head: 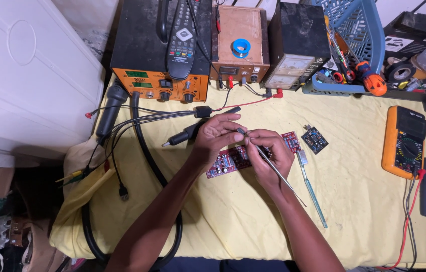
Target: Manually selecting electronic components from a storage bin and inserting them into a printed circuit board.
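Over the yellow-clothed worktop, head view: both hands meet above a red circuit board that lies flat on the cloth, partly hidden beneath them. Left hand: fingers drawn together, pinching a small dark part at the fingertips, just above the board's middle. Right hand: closed around a thin metal tool, apparently tweezers, whose tips point up toward the left fingertips and whose long shank trails back past the wrist. Whether the tips touch the pinched part cannot be told.

Judged step: a small part is being gripped or positioned over the board; a next move would call for a steady pinch and fine alignment of the tool tips.

Surroundings: a small dark board and a clear-handled brush lie just right of the hands; a black iron handle rests to the left. Behind stand an orange rework station bearing a remote control, and a wooden box. An orange multimeter lies well apart at the right.
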